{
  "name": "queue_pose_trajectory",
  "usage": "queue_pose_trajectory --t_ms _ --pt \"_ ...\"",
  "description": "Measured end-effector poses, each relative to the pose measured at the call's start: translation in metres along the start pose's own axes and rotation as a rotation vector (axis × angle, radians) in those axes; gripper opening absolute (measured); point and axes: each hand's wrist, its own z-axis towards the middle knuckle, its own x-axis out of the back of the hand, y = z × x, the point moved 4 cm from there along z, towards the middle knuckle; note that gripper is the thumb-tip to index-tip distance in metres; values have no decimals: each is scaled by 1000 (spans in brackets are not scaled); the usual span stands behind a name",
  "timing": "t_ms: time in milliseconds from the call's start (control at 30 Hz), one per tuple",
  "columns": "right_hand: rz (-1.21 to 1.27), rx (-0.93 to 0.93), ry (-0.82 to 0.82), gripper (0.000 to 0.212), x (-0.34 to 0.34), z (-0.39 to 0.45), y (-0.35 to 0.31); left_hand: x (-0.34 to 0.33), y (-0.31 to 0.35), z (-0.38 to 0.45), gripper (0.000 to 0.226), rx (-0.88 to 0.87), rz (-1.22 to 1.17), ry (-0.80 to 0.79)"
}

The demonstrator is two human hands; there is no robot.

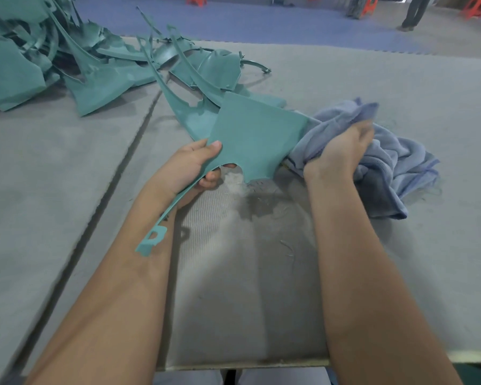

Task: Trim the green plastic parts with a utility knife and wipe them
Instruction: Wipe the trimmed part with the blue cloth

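My left hand [195,165] pinches a flat green plastic part [253,137] at its lower left edge, thumb on top and fingers under it. The part's thin curved arm runs down along my left forearm to a small bracket end [152,241]. My right hand [342,151] grips a crumpled blue cloth [395,168] just right of the part, with the cloth touching the part's right edge. No utility knife is visible.
A heap of green plastic parts [67,56] fills the far left of the grey mat [67,176]. A ridged grey board [247,287] with pale shavings lies between my forearms. A person's legs [414,12] and orange stools [475,6] stand far back.
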Motion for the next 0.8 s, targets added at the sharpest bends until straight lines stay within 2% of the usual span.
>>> queue_pose_trajectory --t_ms 67,167,233,300,333,367,433,500,600,800 --pt "-93 119 -162 24 -6 -3 -8 1 -1 2 18 8 0 27" --pt "-309 255 -511 39 -23 -25 -5 1 -2 3 19 11 0 36" --pt "-729 414 -753 45 -34 -38 10 0 -3 3 19 -9 -4 32" --pt "-1302 643 -846 43 -33 -37 30 0 -3 2 18 -36 8 31" --pt "-1468 695 -870 44 -32 -37 36 -1 -2 1 17 -47 18 26" --pt "-1519 705 -885 51 -30 -36 38 -1 -2 1 16 -56 34 24" --pt "-1452 670 -871 70 -29 -33 37 -1 -1 0 16 -72 92 21" --pt "-1423 689 -792 77 -30 -31 35 -2 1 -1 16 -85 140 14" --pt "-1433 723 -692 65 -32 -31 32 -2 1 -1 15 -100 151 1" --pt "-1492 765 -620 43 -43 -23 28 0 0 1 16 -80 130 7"
